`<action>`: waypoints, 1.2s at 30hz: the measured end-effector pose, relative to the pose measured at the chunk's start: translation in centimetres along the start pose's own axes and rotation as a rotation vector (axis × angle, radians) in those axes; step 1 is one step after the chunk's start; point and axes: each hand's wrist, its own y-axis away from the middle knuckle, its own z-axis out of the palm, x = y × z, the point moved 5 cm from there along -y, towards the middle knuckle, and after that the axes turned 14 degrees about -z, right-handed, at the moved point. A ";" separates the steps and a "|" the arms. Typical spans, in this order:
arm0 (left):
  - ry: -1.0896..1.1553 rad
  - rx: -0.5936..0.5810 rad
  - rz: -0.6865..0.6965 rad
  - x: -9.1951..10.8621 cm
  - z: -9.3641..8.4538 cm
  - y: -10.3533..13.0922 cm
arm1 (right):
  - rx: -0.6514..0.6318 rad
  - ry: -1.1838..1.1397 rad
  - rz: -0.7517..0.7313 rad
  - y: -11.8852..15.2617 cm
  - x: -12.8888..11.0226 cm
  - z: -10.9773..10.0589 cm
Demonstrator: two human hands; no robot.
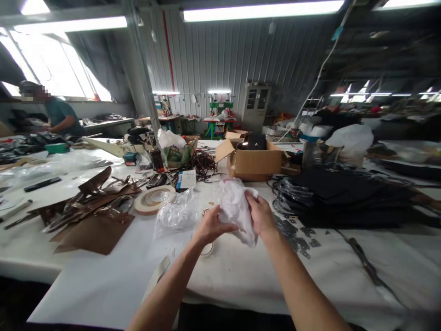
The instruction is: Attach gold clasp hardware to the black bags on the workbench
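A crumpled white bundle in clear plastic, seemingly a plastic bag with soft white contents, is held just above the table between my two hands. My right hand grips its right side, thumb in front. At its lower left is my left hand, the thumb lying across the front and some fingers hidden. Small metal pieces lie just beyond my left hand. Beneath my left wrist a round white roll is partly covered. Left of my hands rests another clear plastic bag with white contents.
Behind the bundle stands an open cardboard box. Stacked black sheets and small dark pieces lie right; brown sheets and tape rolls lie left. A dark-handled tool is at front right. A person works far left.
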 end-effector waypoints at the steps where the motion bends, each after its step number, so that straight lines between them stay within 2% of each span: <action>1: -0.052 0.035 0.013 0.2 0.1 -0.4 | 0.002 -0.022 -0.012 -0.6 -0.5 0.3; 4: -0.145 0.199 0.007 1.0 0.2 -1.6 | -0.021 -0.004 -0.093 -1.6 -1.6 0.5; 7: -0.133 0.314 -0.042 1.4 0.2 -2.7 | -0.094 0.256 -0.257 -0.9 -1.6 -0.4; 9: -0.129 0.318 -0.019 1.5 0.2 -3.5 | -0.105 0.508 -0.335 -0.2 -0.7 -1.4; 11: -0.121 0.288 0.029 1.4 -0.1 -4.5 | -0.106 0.696 -0.334 0.1 0.8 -2.3; 14: -0.125 0.239 0.080 0.9 -1.1 -6.0 | -0.161 0.779 -0.297 -0.8 2.7 -3.2; 17: -0.143 0.223 0.114 0.6 -3.1 -7.4 | -0.208 0.737 -0.291 -2.6 3.5 -3.5; 22: -0.146 0.281 0.136 0.3 -6.8 -9.1 | -0.265 0.584 -0.285 -5.7 3.9 -2.7; 28: -0.044 0.353 0.125 -0.5 -9.7 -11.1 | -0.141 0.329 -0.277 -8.8 4.1 -1.6; 32: 0.090 0.379 0.138 -0.1 -10.7 -11.8 | -0.089 0.244 -0.304 -10.1 2.5 -0.8; 36: 0.271 0.457 0.154 1.4 -11.8 -11.9 | -0.076 0.139 -0.392 -10.4 0.1 -0.8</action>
